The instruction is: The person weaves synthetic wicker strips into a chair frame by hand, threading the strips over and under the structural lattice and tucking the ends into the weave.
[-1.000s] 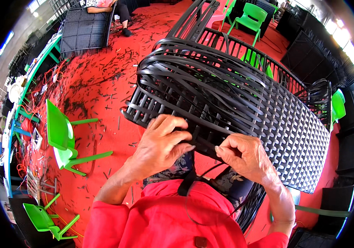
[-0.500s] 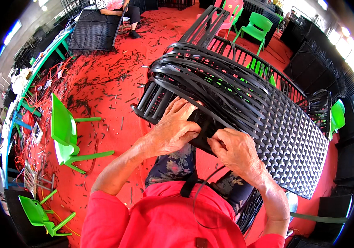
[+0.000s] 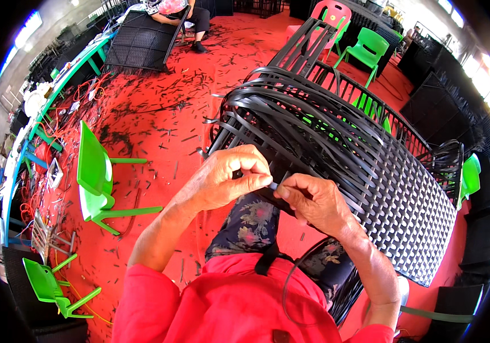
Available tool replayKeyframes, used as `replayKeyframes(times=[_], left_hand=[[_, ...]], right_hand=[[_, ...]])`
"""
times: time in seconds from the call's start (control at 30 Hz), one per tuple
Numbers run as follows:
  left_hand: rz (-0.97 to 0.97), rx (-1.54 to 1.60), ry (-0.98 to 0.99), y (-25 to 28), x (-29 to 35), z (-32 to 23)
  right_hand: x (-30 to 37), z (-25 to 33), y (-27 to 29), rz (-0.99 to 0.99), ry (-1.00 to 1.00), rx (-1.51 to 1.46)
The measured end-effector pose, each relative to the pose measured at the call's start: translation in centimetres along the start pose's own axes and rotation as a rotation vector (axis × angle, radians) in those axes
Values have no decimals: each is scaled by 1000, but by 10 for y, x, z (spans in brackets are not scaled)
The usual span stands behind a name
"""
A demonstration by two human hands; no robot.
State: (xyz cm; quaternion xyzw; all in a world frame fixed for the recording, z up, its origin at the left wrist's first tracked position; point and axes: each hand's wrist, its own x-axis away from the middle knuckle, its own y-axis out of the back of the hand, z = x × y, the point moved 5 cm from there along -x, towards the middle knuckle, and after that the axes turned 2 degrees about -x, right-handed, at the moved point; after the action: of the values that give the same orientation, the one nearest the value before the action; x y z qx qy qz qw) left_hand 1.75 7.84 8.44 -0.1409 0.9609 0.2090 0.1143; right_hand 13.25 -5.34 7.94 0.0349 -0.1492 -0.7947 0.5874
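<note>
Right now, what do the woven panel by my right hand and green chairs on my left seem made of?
The woven panel looks like dark plastic strips, satin: they bend smoothly and catch highlights. The green chairs seem moulded plastic, semi-gloss, by their even colour and rounded edges.

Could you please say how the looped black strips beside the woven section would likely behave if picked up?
The black strips probably bend easily yet spring back, since they arch in smooth loops. They may not lift freely, as they seem to run into the woven section. Their glossy faces might be slippery.
</note>
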Motion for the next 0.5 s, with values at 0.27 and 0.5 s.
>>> replayKeyframes(times=[0.27, 0.5], left_hand=[[-162, -838, -172, -12, 6, 12], [-34, -836, -165, -7, -6, 24]], right_hand=[[3, 9, 3, -137, 347, 503], [-19, 11, -4, -169, 276, 695]])
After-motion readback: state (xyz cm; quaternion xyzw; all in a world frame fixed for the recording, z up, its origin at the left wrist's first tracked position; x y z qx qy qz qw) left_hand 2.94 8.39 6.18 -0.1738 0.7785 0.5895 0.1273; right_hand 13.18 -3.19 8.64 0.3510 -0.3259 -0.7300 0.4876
